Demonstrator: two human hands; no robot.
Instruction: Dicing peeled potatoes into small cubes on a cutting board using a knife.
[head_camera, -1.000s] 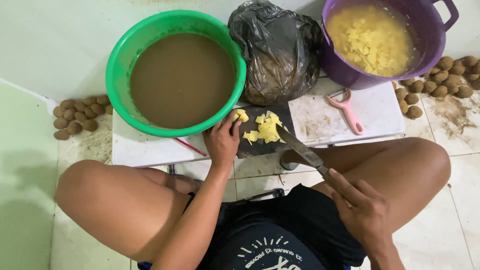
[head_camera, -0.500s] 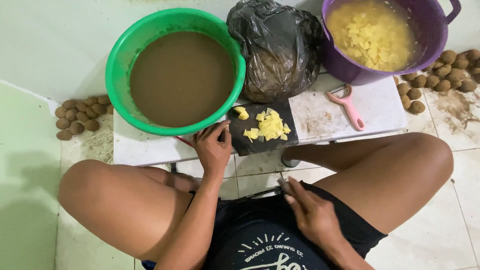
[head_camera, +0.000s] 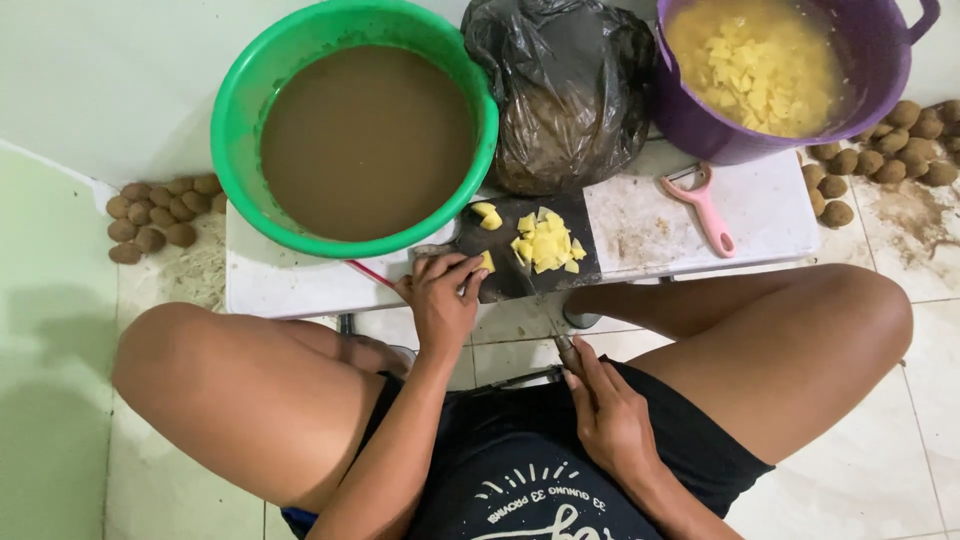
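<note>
My left hand (head_camera: 441, 300) rests on the near left corner of a small dark cutting board (head_camera: 520, 280), fingers curled at a yellow potato piece by its edge. A heap of cut yellow potato pieces (head_camera: 545, 242) lies on the board's middle, with a larger piece (head_camera: 487, 215) at its far left. My right hand (head_camera: 605, 415) is low over my lap, below the table edge, closed around a knife (head_camera: 567, 352) whose tip pokes out above the fingers.
A low white table (head_camera: 280, 285) carries a green basin of brown water (head_camera: 365, 125), a black plastic bag (head_camera: 570, 90), a purple tub of cut potato (head_camera: 770, 70) and a pink peeler (head_camera: 700, 205). Unpeeled potatoes lie on the floor at left (head_camera: 155, 215) and right (head_camera: 885, 150).
My right hand has dropped with the knife from beside the board down to my lap. My left hand slid from the potato pieces to the board's near left corner.
</note>
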